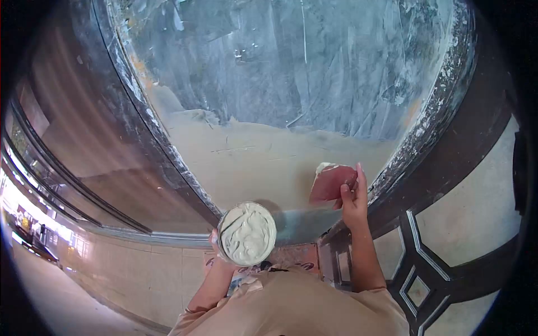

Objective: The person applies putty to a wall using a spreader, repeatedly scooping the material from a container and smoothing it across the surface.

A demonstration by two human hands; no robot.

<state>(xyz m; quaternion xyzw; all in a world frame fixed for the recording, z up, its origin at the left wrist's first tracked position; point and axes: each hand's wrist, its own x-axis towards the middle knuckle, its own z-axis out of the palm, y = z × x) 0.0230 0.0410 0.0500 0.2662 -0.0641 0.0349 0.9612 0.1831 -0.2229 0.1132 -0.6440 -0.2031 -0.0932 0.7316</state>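
Both of the person's hands were in view, each gripping an item. The left hand (214,238) was closed around the side of a round tub (247,234), with the fingers showing at its left edge and the rest of the hand largely hidden by the tub. The tub was in front of the person, near the lower edge of the panel (269,73). Pale paste (248,235) inside it had an uneven surface, with folds and ridges.

The right hand (353,207) gripped a reddish-brown scraper (332,185) at its right side, the thumb lying against the face and one finger extended up along the edge. Pale residue was noted on the scraper's upper left edge. The scraper was in front of the coated part of the panel, to the right of the tub and well apart from it; whether it touched the surface could not be determined.

The upper part of the panel was blue-grey and streaked. A smooth beige coat (252,145) covered a band below, its upper border irregular. The dark frame (428,123) bore white smears on both sides. A dark door (466,276) with a diamond pattern was at the right. Tiled floor (145,263) lay at the lower left, and a reddish printed sheet (294,253) was below the panel.
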